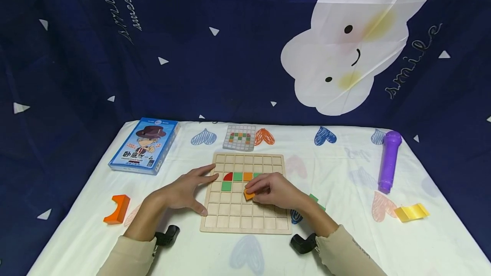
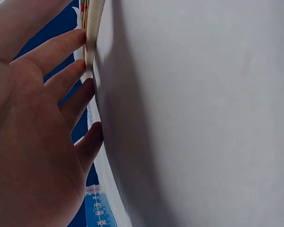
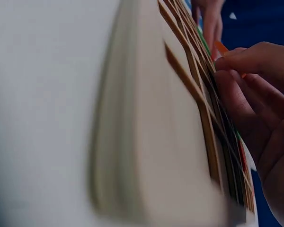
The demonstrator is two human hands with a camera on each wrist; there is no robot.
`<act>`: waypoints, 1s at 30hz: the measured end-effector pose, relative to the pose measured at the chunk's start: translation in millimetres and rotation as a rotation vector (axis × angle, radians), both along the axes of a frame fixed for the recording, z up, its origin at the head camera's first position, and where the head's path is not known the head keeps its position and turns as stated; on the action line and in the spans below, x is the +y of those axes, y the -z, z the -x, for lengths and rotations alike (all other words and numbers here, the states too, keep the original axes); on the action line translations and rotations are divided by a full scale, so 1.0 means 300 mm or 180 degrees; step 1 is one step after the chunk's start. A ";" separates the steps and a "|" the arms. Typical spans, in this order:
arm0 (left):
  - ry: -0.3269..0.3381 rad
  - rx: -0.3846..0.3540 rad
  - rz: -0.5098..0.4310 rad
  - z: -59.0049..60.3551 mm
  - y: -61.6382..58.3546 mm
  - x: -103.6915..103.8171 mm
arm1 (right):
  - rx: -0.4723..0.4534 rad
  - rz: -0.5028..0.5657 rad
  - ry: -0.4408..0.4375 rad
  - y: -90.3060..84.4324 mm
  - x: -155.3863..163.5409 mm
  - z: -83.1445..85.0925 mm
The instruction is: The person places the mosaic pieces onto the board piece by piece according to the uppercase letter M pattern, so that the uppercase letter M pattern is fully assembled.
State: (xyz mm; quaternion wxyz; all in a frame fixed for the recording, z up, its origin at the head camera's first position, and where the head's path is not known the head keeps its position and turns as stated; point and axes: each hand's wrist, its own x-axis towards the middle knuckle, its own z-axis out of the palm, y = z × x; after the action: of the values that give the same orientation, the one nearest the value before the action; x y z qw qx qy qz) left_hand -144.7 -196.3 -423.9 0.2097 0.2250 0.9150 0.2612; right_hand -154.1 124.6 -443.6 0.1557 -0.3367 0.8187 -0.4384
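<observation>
A person sits at a table covered with a white cloth with coloured hearts [image 1: 345, 242]. In the middle lies a flat wooden board with a grid of little squares [image 1: 245, 216]. The right hand [image 1: 274, 191] pinches a small orange square tile [image 1: 249, 195] with curled fingers, holding it over a square near the middle of the board. The tile looks a bit tilted. In the right wrist view the fingertips [image 3: 227, 64] sit close to the board's grid.

The left hand [image 1: 184, 191] rests flat with straight fingers spread out. It touches the left edge of the board and holds nothing.

On the board, in one row, sit a red quarter-round tile [image 1: 228, 176], a green square tile [image 1: 238, 176] and another orange tile [image 1: 247, 176]. A second green tile [image 1: 226, 186] sits below.

Behind the board lies a small picture card with a coloured grid [image 1: 239, 137]. A blue game box [image 1: 145, 145] lies at the far left. An orange curved block [image 1: 118, 209] lies near the left edge. A purple toy microphone [image 1: 389, 161] and a yellow wavy block [image 1: 411, 212] lie well off to the right.
</observation>
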 end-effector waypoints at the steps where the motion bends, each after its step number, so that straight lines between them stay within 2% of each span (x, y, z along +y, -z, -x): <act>1: -0.0001 -0.0007 0.0003 0.001 0.001 0.000 | 0.0030 -0.0018 -0.0024 0.002 -0.014 -0.001; 7: 0.0027 -0.0009 -0.0046 0.000 0.000 -0.006 | 0.0170 -0.0053 -0.0089 -0.004 -0.095 -0.012; 14: 0.0015 0.0037 -0.0008 0.000 -0.003 -0.002 | 0.0076 -0.0122 -0.0026 -0.021 -0.159 -0.017; 22: -0.0010 0.0011 0.0001 0.001 -0.006 0.002 | 0.0193 -0.0216 -0.0070 -0.029 -0.191 -0.012; 30: 0.0062 0.0017 -0.0101 -0.001 -0.006 -0.008 | 0.0206 -0.0296 -0.0059 -0.015 -0.209 -0.013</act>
State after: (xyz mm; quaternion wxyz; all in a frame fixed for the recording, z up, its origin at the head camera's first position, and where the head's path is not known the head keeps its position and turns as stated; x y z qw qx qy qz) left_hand -144.3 -198.6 -422.1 0.2062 0.2379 0.9091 0.2730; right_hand -150.3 61.8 -438.9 0.1486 -0.3506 0.8397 -0.3872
